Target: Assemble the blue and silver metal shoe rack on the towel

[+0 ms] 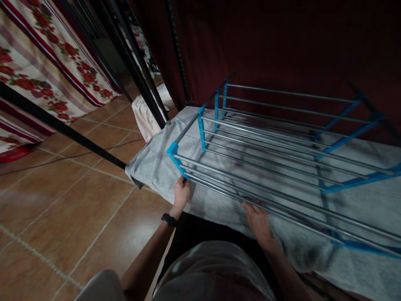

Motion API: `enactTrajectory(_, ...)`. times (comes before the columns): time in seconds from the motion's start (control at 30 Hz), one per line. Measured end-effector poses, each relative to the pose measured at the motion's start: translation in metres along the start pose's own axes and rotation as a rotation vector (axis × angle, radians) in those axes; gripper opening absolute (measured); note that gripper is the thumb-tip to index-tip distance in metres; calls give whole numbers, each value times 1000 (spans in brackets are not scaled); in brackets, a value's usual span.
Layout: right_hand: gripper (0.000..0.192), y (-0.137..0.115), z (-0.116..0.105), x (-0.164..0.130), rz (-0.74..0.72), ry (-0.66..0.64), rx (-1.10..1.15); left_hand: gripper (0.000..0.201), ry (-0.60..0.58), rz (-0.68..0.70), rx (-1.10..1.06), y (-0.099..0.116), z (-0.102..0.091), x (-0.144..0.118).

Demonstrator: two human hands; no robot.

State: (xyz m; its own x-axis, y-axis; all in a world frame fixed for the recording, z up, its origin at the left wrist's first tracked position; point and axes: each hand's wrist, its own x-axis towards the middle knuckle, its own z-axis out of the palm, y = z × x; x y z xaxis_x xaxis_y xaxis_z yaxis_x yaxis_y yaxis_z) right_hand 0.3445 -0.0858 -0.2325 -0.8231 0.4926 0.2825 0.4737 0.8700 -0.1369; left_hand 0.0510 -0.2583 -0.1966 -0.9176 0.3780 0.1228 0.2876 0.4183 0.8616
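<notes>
Rack (pixel 266 142) lies on the grey towel (pixel 150 163), long rails running left-right along the worktop's near edge. Left hand (pixel 181 193) closed on its blue near-left corner bracket; right hand (pixel 257 219) lies flat, open, under the front rails.

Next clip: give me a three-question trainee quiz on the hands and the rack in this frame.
1. True or false: the left hand is at the blue corner joint of the rack.
2. What lies under the rack? A) grey towel B) newspaper C) bare tiles
3. Fill in: the right hand rests at the rack's nearest metal ____.

Key:
1. True.
2. A, the grey towel.
3. Rods; whether the fingers close round one cannot be told.
</notes>
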Motion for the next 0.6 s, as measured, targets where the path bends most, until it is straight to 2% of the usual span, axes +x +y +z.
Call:
enactTrajectory(0.37, 35, -6, -9, 10, 46, -28, 79, 25, 14, 21, 27, -7, -1, 3)
enactTrajectory(0.5, 35, -12, -13, 13, 100, -56, 123, 35, 1, 50, -42, -9, -5, -10)
enactTrajectory(0.53, 36, -13, -16, 15, 107, -68, 130, 42, 35, 51, -75, -11, -6, -14)
enactTrajectory(0.6, 36, -13, -19, 19, 101, -106, 137, 44, 50, 140, -26, -14, -7, -21)
